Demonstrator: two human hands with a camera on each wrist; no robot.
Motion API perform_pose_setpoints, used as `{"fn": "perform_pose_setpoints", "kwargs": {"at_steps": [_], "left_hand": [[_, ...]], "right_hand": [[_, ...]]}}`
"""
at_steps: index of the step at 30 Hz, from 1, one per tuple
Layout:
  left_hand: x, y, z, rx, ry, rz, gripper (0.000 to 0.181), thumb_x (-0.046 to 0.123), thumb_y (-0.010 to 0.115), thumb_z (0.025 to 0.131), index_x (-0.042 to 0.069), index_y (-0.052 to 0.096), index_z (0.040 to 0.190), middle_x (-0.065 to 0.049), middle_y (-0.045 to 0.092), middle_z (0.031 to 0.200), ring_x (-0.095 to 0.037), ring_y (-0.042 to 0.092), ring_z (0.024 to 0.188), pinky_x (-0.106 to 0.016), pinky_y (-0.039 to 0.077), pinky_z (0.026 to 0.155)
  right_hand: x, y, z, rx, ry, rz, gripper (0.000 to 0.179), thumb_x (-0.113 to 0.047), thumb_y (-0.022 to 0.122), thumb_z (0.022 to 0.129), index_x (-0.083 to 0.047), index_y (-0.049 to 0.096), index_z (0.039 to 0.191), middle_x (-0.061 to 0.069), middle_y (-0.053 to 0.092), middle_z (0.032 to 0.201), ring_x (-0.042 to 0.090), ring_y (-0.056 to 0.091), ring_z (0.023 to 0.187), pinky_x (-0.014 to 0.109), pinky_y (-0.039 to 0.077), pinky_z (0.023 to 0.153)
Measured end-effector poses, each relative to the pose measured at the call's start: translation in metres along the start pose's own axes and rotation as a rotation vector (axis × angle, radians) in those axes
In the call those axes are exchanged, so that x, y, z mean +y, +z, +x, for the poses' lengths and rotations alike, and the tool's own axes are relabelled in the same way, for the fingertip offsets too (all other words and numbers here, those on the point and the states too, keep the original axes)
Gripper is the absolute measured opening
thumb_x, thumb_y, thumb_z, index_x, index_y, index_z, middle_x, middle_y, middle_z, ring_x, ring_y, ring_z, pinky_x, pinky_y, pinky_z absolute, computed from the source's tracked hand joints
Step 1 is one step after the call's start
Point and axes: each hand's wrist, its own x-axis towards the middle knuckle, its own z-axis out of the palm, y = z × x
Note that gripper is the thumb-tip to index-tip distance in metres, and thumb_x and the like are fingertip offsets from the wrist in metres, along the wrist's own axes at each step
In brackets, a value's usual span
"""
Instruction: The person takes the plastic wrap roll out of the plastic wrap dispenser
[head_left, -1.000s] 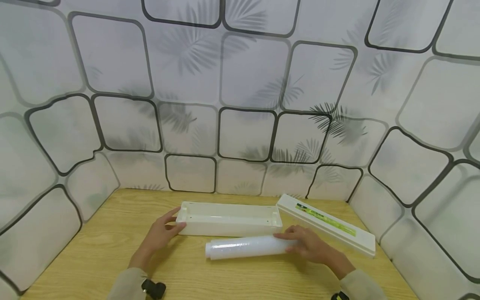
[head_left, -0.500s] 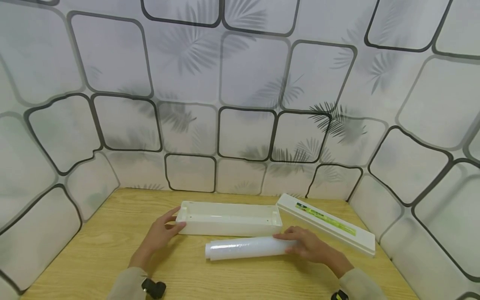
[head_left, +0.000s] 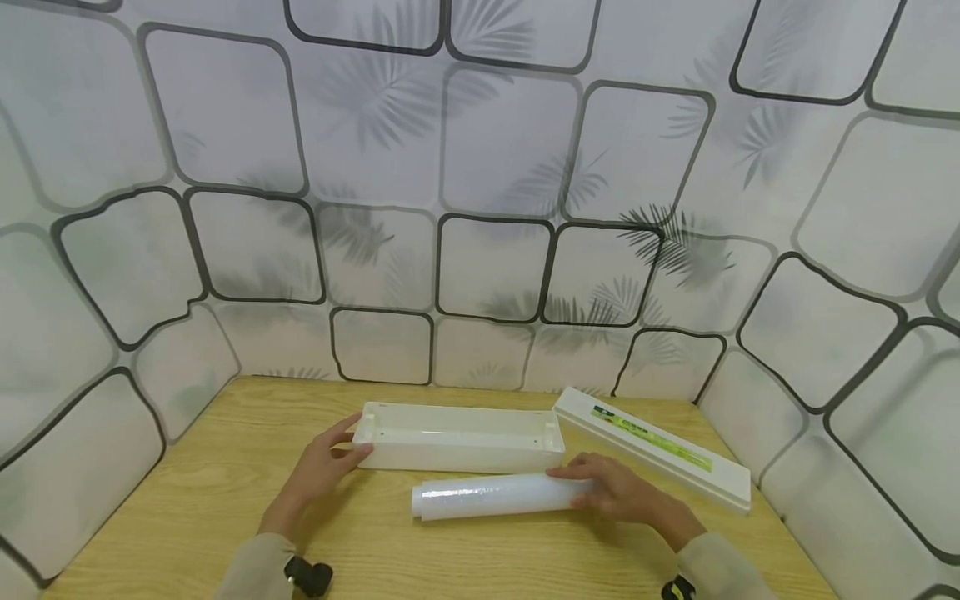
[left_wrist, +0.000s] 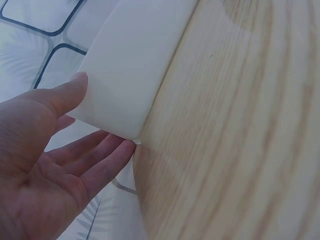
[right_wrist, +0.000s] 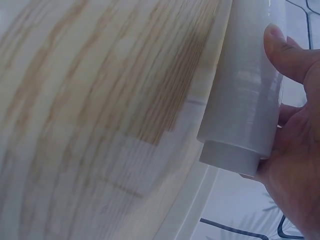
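A white, long, uncovered plastic box point(head_left: 461, 457) stands on the wooden table. My left hand point(head_left: 318, 467) holds its left end. In the left wrist view the thumb presses the front wall, and the other fingers point(left_wrist: 107, 162) wrap around the end by the bottom corner. In front of the box lies a roll of cling film point(head_left: 487, 497), almost parallel to it. My right hand point(head_left: 618, 490) grips the roll's right end. The right wrist view shows the thumb over the film and the core point(right_wrist: 230, 159) sticking out at that end; the fingers behind the roll are partly hidden.
A long white lid point(head_left: 675, 461) with a green and yellow label lies slantwise at the right, its far end close to the box's right corner. Patterned wall covering point(head_left: 487, 267) rises behind the table and on both sides.
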Motion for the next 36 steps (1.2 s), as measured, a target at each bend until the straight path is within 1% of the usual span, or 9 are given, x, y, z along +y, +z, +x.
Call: {"fn": "perform_pose_setpoints", "kwargs": {"at_steps": [5, 14, 20, 25, 28, 32, 36], "left_hand": [[-0.0003, -0.0003, 0.0004, 0.001, 0.002, -0.003, 0.069, 0.022, 0.067, 0.102, 0.001, 0.034, 0.159, -0.036, 0.046, 0.151, -0.048, 0.066, 0.120, -0.039, 0.064, 0.089], [0.0011, -0.0003, -0.0005, 0.003, 0.000, 0.000, 0.070, 0.022, 0.068, 0.102, 0.000, 0.034, 0.159, -0.037, 0.046, 0.151, -0.049, 0.065, 0.121, -0.041, 0.064, 0.089], [0.0019, -0.0003, -0.0006, 0.007, 0.002, 0.011, 0.070, 0.022, 0.068, 0.102, 0.000, 0.034, 0.159, -0.037, 0.048, 0.148, -0.048, 0.066, 0.119, -0.041, 0.064, 0.089], [0.0017, -0.0002, 0.0001, 0.006, 0.004, 0.011, 0.070, 0.022, 0.068, 0.102, 0.000, 0.034, 0.159, -0.037, 0.049, 0.148, -0.048, 0.067, 0.119, -0.042, 0.064, 0.089], [0.0005, -0.0003, 0.0010, 0.002, 0.010, 0.010, 0.070, 0.023, 0.067, 0.102, 0.000, 0.034, 0.159, -0.037, 0.048, 0.148, -0.048, 0.067, 0.119, -0.041, 0.064, 0.089], [-0.0001, -0.0004, 0.0013, 0.002, 0.009, 0.008, 0.070, 0.022, 0.068, 0.102, 0.000, 0.034, 0.159, -0.037, 0.046, 0.150, -0.048, 0.066, 0.120, -0.041, 0.064, 0.089], [0.0005, -0.0001, 0.0010, 0.009, 0.004, 0.016, 0.070, 0.022, 0.068, 0.101, 0.000, 0.035, 0.159, -0.036, 0.046, 0.151, -0.048, 0.066, 0.120, -0.041, 0.064, 0.089]], "right_hand": [[0.0027, 0.0005, 0.0005, -0.009, 0.004, 0.010, 0.045, -0.027, 0.071, 0.097, -0.007, 0.067, 0.136, 0.006, 0.071, 0.109, 0.005, 0.059, 0.094, 0.026, 0.053, 0.074], [0.0023, -0.0017, 0.0021, -0.038, 0.015, 0.039, 0.045, -0.023, 0.073, 0.096, -0.004, 0.067, 0.136, 0.008, 0.072, 0.109, 0.006, 0.061, 0.095, 0.028, 0.055, 0.076], [0.0010, -0.0027, 0.0029, -0.068, 0.022, 0.060, 0.048, -0.021, 0.074, 0.094, -0.003, 0.066, 0.137, 0.009, 0.073, 0.107, 0.006, 0.063, 0.095, 0.027, 0.056, 0.077], [0.0042, -0.0032, 0.0030, -0.053, -0.004, 0.029, 0.048, -0.025, 0.076, 0.094, -0.003, 0.067, 0.136, 0.007, 0.073, 0.106, 0.005, 0.063, 0.093, 0.026, 0.055, 0.075], [0.0078, -0.0019, 0.0025, -0.043, -0.016, 0.009, 0.049, -0.030, 0.075, 0.095, -0.003, 0.068, 0.135, 0.007, 0.074, 0.108, 0.007, 0.064, 0.094, 0.027, 0.056, 0.075], [0.0089, -0.0010, 0.0016, -0.055, 0.004, -0.016, 0.050, -0.033, 0.074, 0.096, -0.005, 0.067, 0.136, 0.009, 0.074, 0.113, 0.011, 0.066, 0.099, 0.030, 0.057, 0.079], [0.0065, -0.0014, 0.0014, -0.068, 0.045, -0.042, 0.049, -0.034, 0.074, 0.096, -0.007, 0.067, 0.137, 0.008, 0.075, 0.114, 0.012, 0.066, 0.101, 0.031, 0.057, 0.081]]}}
